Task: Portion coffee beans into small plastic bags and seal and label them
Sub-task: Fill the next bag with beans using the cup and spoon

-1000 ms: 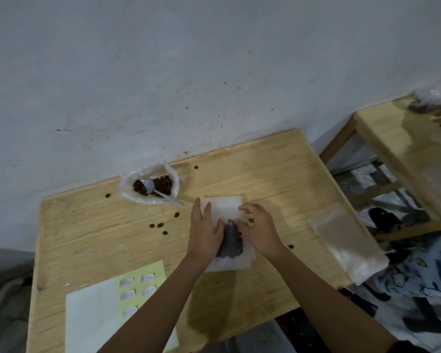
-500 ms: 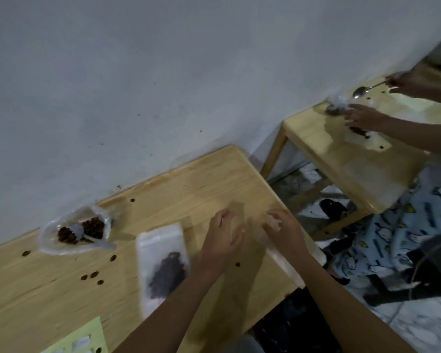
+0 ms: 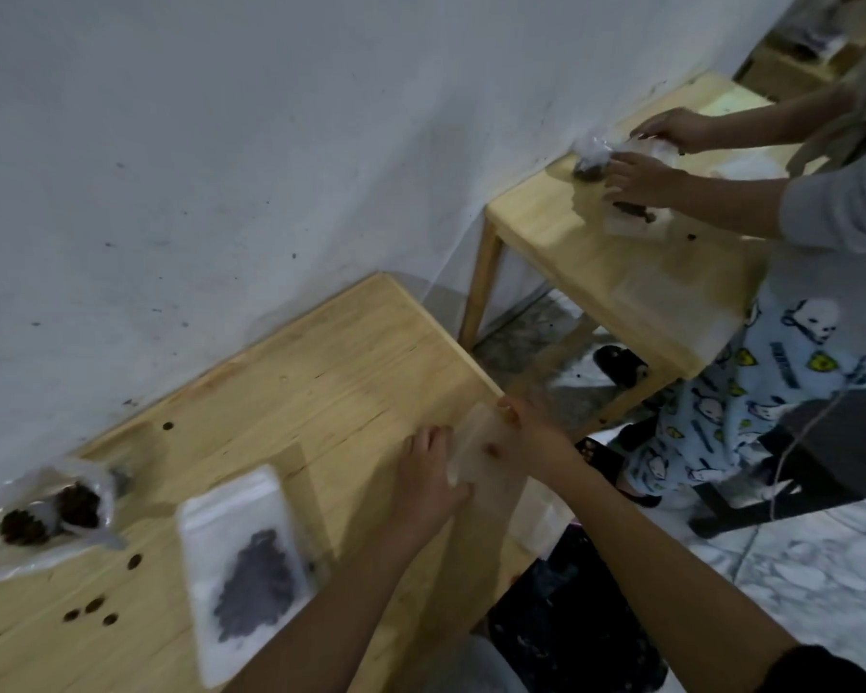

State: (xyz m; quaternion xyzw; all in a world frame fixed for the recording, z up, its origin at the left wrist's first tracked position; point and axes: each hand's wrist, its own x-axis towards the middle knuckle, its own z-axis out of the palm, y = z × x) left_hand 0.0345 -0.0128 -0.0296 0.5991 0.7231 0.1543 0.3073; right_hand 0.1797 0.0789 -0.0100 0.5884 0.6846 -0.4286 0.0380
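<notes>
Taking 1 empty bag (image 3: 476, 445) off the clear stack (image 3: 536, 512) at the right edge of the wooden table (image 3: 351, 372): pinching its far end with the right hand (image 3: 533, 437), thumb seemingly under the film, and pressing beside it with the straight, unclasped fingers of the left hand (image 3: 428, 472). Best done by pinning the stack with the left palm, peeling only the top sheet and rubbing the mouth apart before lifting, given thin film's likely habit of clinging, dragging several along or sliding off the table edge close by. Lying flat to the left, apart from both hands: 1 filled bag (image 3: 251, 557) of coffee beans, its seal too blurred to judge, no label visible. Farther left, near the wall (image 3: 221, 142): the open supply bag (image 3: 46, 512), holding beans and an apparent spoon. Worth sweeping aside first: at least 4 loose beans (image 3: 91, 608) scattered in front of it, likely to roll underfoot or under the next bag. Busy at a second table (image 3: 621, 272) to the right, well clear: another person's 2 hands (image 3: 641, 180) on similar bags.
</notes>
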